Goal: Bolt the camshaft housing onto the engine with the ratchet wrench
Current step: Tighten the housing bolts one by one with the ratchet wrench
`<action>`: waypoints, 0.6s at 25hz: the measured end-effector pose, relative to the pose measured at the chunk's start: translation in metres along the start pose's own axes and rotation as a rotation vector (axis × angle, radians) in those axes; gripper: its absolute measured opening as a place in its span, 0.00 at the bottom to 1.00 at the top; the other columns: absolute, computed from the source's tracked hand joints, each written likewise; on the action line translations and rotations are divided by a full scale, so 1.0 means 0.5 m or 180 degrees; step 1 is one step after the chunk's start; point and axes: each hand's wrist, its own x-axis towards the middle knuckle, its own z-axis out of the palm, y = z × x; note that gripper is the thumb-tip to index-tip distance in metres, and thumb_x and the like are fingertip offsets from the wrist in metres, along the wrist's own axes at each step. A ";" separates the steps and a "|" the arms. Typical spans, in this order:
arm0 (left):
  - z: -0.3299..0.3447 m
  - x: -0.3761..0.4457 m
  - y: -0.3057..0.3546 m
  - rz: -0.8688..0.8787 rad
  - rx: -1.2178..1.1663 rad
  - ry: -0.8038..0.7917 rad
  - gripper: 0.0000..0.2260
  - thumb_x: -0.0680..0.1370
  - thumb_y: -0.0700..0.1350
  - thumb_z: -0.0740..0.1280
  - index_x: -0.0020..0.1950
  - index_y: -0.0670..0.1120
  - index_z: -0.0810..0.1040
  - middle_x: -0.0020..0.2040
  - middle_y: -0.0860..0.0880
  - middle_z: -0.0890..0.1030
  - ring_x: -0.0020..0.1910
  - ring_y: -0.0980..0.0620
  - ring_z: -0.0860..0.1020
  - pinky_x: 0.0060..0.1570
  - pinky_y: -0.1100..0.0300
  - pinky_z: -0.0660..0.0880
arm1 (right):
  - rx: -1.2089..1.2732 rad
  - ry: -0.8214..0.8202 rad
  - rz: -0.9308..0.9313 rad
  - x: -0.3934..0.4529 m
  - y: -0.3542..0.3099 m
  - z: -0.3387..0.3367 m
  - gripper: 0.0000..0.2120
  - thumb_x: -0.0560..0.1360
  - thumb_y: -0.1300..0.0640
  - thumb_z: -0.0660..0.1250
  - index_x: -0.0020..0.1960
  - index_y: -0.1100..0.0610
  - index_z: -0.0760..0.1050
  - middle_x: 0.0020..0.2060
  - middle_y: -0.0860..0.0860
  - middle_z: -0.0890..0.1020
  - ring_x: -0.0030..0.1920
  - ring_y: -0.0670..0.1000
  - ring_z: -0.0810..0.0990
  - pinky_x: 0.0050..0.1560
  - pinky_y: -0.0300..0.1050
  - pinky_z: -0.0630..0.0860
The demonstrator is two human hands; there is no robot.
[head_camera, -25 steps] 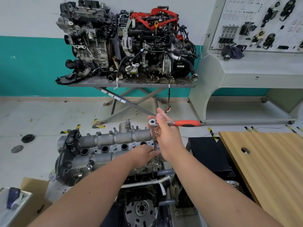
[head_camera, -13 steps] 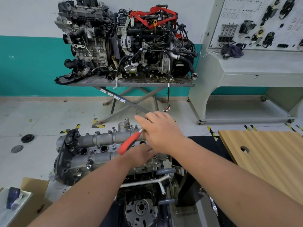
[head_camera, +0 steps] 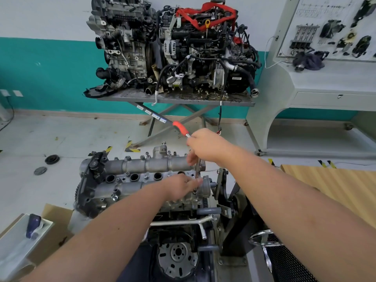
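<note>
Here, my right hand [head_camera: 209, 146] is curled over the head of the orange-handled steel ratchet wrench [head_camera: 181, 128], whose handle juts up and away to the left. A thin steel extension bar [head_camera: 197, 169] drops from it to a bolt at the near right end of the grey cast-aluminium camshaft housing [head_camera: 142, 174]. My left hand [head_camera: 181, 190] rests on the housing, fingers pinched round the bar's lower end. The housing sits on the engine [head_camera: 179, 237] directly before me. I judge the wrench rigid and light, best gripped by the handle for leverage; the bar may slip off. The wooden tabletop [head_camera: 335, 186] lies right; two display engines [head_camera: 173, 47] stand well behind.
</note>
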 end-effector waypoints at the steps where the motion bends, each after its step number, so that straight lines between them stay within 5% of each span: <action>1: -0.001 0.001 0.000 0.0002 0.0039 0.0017 0.34 0.73 0.76 0.47 0.57 0.53 0.78 0.41 0.50 0.83 0.35 0.55 0.80 0.33 0.60 0.74 | 0.1217 -0.0033 0.0349 -0.007 0.004 0.007 0.08 0.83 0.57 0.54 0.51 0.59 0.70 0.34 0.54 0.86 0.36 0.52 0.86 0.41 0.43 0.76; 4: 0.000 0.005 -0.003 0.0131 0.0105 0.0031 0.26 0.79 0.70 0.49 0.50 0.53 0.77 0.41 0.51 0.83 0.36 0.55 0.81 0.33 0.60 0.73 | 0.3942 0.0292 0.0528 -0.022 0.029 0.042 0.06 0.83 0.62 0.58 0.48 0.60 0.72 0.36 0.53 0.85 0.43 0.53 0.86 0.44 0.44 0.80; 7: 0.002 0.009 -0.012 0.0193 0.0078 -0.0095 0.22 0.81 0.65 0.51 0.48 0.52 0.77 0.42 0.47 0.84 0.34 0.51 0.80 0.32 0.57 0.78 | 0.4800 0.0908 0.0080 -0.024 0.047 0.078 0.09 0.82 0.63 0.62 0.43 0.55 0.70 0.41 0.53 0.86 0.50 0.55 0.83 0.56 0.49 0.78; 10: -0.003 0.009 -0.016 0.0269 0.0092 -0.0088 0.25 0.81 0.65 0.51 0.50 0.47 0.79 0.43 0.46 0.83 0.34 0.51 0.80 0.29 0.59 0.78 | 0.4023 0.1395 -0.0303 -0.025 0.052 0.105 0.07 0.83 0.55 0.63 0.51 0.45 0.77 0.52 0.48 0.86 0.56 0.52 0.81 0.52 0.45 0.76; 15: -0.002 0.009 -0.017 0.0262 0.0111 -0.0069 0.25 0.82 0.64 0.51 0.52 0.45 0.78 0.44 0.43 0.83 0.35 0.46 0.82 0.34 0.52 0.83 | 0.1977 0.1907 -0.0912 -0.033 0.079 0.133 0.12 0.78 0.37 0.58 0.59 0.29 0.74 0.67 0.37 0.75 0.67 0.37 0.72 0.67 0.42 0.71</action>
